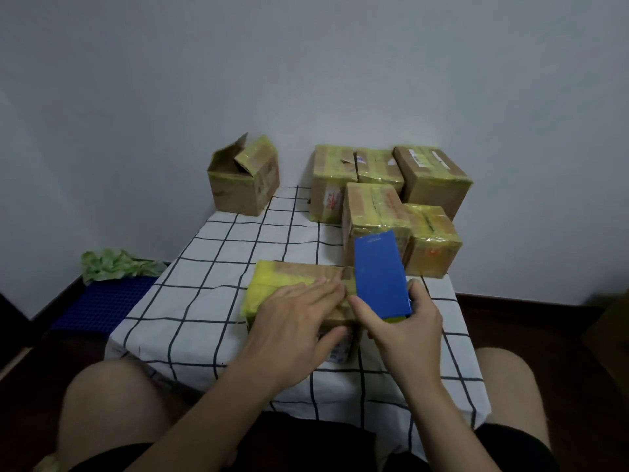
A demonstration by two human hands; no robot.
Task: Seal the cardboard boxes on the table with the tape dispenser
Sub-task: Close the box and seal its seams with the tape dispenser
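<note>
The left hand (292, 321) lies flat with straight fingers on top of the near cardboard box (292, 277), which sits on the checked tablecloth (190, 301); the right hand (405, 328) grips the blue tape dispenser (381, 274), held upright at the box's right end; five taped boxes (391, 199) stand behind it; one open box (243, 178) stands at the far left.

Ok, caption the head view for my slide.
Left hand presses a cardboard box; right hand holds the blue tape dispenser against it.
</note>
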